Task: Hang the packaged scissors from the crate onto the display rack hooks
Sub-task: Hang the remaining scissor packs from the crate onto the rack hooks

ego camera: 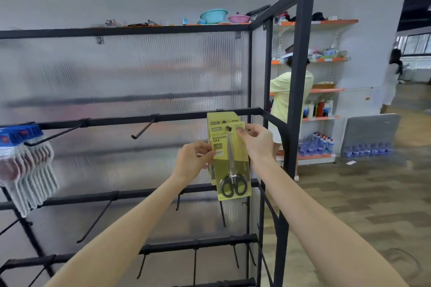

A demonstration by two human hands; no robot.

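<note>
A yellow-green card with black-handled scissors (233, 165) hangs at the right end of the display rack's upper bar (186, 117), in front of other scissors packs (220, 117) on the same hook. My left hand (193, 158) pinches the front pack's left edge at mid-height. My right hand (255, 140) pinches its top right corner beside the hang hole. The hook itself is hidden behind the cards. No crate is in view.
Bare black hooks (143, 130) stick out along the rack bars to the left and below. Blue-carded white utensils (28, 165) hang at far left. A person in a yellow top (283, 98) stands behind the rack by store shelves (324, 91).
</note>
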